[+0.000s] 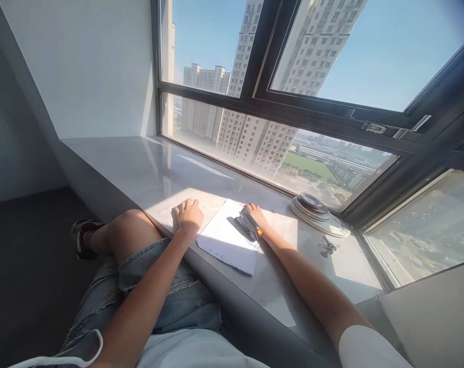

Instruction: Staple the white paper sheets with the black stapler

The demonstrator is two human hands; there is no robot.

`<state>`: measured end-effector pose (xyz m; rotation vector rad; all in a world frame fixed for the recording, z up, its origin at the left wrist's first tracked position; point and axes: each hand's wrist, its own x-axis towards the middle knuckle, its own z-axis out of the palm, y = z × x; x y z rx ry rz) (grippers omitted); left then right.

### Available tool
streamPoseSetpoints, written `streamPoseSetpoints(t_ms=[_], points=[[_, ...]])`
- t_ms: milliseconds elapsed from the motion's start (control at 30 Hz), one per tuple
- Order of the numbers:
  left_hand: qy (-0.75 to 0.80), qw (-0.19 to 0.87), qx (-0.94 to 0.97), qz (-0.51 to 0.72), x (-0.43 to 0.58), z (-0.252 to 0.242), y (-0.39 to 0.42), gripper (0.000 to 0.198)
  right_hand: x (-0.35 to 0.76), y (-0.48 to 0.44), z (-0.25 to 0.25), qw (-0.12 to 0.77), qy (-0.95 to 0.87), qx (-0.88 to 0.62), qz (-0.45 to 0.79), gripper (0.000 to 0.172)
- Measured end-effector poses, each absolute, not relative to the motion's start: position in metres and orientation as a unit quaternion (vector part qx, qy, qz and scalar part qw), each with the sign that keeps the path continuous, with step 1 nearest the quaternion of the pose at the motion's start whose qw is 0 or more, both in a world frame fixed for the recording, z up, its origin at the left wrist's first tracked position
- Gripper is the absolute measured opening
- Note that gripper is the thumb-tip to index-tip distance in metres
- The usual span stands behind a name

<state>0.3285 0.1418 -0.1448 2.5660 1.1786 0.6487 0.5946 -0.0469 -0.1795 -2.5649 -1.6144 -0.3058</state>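
My left hand (189, 215) rests on the pale sill just left of a stack of white paper sheets (218, 236), holding nothing, with its fingers slightly apart. A black stapler (248, 224) with an orange end lies on the right part of the sheets. Right beside the stapler, my right hand (259, 215) lies on the surface with its fingers stretched forward. The stapler partly covers that hand from my view, and whether the two touch is unclear.
Several stacked plates or lids (312, 208) stand by the window at the right. Nearer to me lies a bunch of keys (329, 247). The sill (140, 168) runs along a dark-framed window (224, 102). A white cord (97, 341) hangs at lower left.
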Motion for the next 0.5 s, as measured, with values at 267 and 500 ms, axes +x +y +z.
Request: streamPoseSetpoints(t_ms=[267,500], points=[[0.388,0.077,0.900,0.185,0.313,-0.149,0.144,0.046,0.603,-0.089,-0.182,0.038,-0.374,-0.926,-0.041,0.073],[0.390,0.079,0.902,0.169,0.317,-0.148,0.141,0.048,0.612,-0.130,-0.160,0.003,-0.379,-0.926,-0.008,0.073]])
